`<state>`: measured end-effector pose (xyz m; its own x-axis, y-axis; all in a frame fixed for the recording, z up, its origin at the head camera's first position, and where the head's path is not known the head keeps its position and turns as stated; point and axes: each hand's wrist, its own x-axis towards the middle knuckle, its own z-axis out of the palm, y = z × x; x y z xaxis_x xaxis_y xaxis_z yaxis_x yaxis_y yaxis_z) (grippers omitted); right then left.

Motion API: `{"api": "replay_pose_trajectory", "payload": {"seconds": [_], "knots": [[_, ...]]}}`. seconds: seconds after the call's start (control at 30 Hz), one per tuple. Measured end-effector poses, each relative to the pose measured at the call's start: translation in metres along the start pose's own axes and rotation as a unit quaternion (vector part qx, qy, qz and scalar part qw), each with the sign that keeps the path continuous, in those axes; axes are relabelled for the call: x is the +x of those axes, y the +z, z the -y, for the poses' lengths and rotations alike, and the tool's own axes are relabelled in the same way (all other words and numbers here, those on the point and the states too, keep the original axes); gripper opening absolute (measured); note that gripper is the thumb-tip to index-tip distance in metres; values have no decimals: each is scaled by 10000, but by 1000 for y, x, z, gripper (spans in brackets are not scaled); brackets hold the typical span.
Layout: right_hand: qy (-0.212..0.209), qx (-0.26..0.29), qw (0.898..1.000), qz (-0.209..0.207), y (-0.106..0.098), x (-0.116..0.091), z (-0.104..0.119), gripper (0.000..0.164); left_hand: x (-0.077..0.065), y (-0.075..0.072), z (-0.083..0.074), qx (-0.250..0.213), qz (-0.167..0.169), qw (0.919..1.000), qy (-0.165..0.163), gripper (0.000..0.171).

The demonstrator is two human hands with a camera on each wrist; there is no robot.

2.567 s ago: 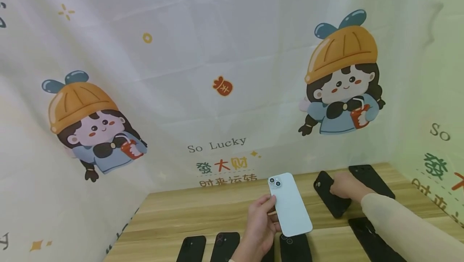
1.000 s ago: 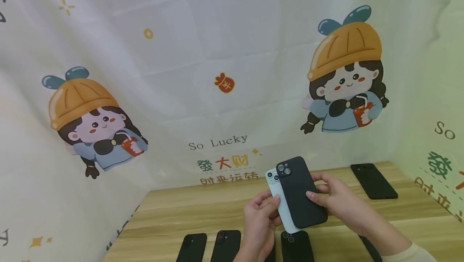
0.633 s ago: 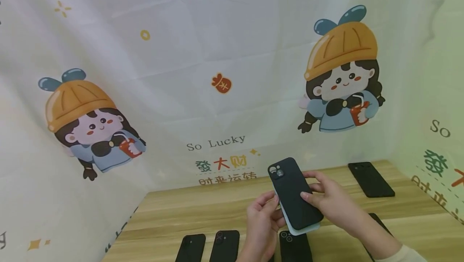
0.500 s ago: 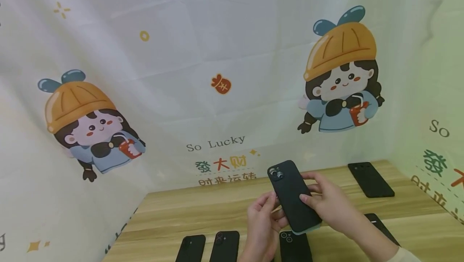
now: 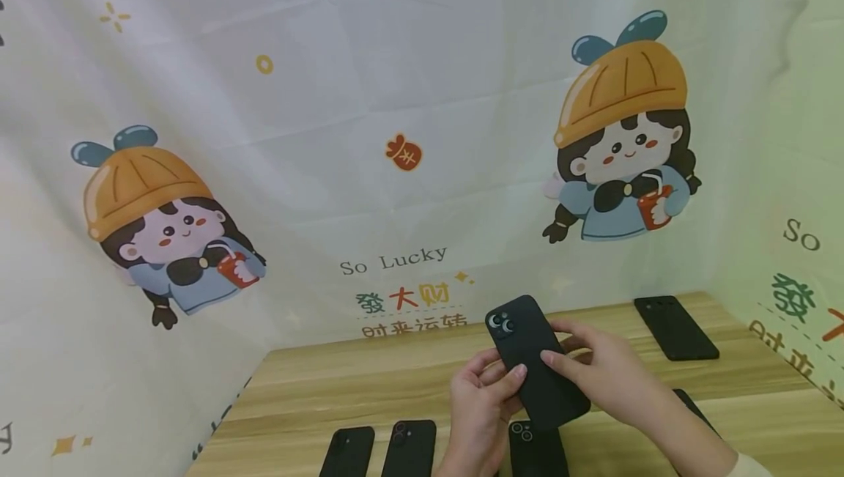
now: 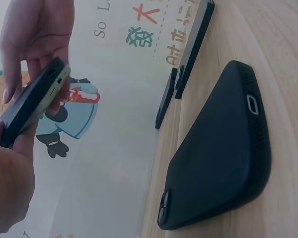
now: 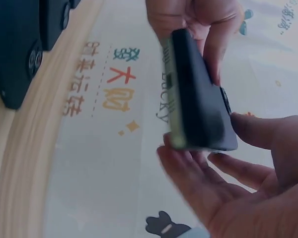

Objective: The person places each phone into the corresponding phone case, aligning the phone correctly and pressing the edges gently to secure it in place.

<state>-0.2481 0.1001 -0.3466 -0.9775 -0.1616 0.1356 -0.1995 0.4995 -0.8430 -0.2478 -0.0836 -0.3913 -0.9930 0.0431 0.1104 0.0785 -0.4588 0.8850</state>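
A black phone case (image 5: 543, 382) is held up above the table in both hands, camera end tilted up and to the left. Inside it sits a pale blue phone, whose lenses show through the camera cutout. In the left wrist view a pale strip of the phone (image 6: 52, 89) sticks out along the case's edge; the right wrist view shows the same strip. My left hand (image 5: 478, 404) grips the left edge, thumb on the case's back. The right hand (image 5: 606, 371) pinches the right edge, thumb on the back and fingers behind.
On the wooden table (image 5: 330, 382) several black cases lie in a front row, among them a left one (image 5: 347, 451) and one (image 5: 537, 451) below the hands. Another black case (image 5: 675, 327) lies back right, one (image 5: 695, 411) partly behind the right forearm. A printed cloth (image 5: 297, 169) hangs behind.
The right hand has picked the black case off the table and brought it over the pale phone in the left hand. The case now covers the phone's back; the left thumb has moved onto it.
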Motion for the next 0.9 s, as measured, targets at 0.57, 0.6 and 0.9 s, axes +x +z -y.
{"api": "replay_pose_trajectory", "payload": {"seconds": [0.57, 0.6, 0.9], "knots": [[89, -729, 9959, -532, -2, -5, 4, 23, 0, -2, -12, 823, 306, 9953, -416, 27], [118, -686, 9963, -511, -2, -5, 4, 23, -1, -3, -13, 931, 305, 9940, -477, 27], [365, 453, 9982, 177, -13, -2, 1, 31, -3, -6, -20, 829, 639, 9932, -508, 29]]}}
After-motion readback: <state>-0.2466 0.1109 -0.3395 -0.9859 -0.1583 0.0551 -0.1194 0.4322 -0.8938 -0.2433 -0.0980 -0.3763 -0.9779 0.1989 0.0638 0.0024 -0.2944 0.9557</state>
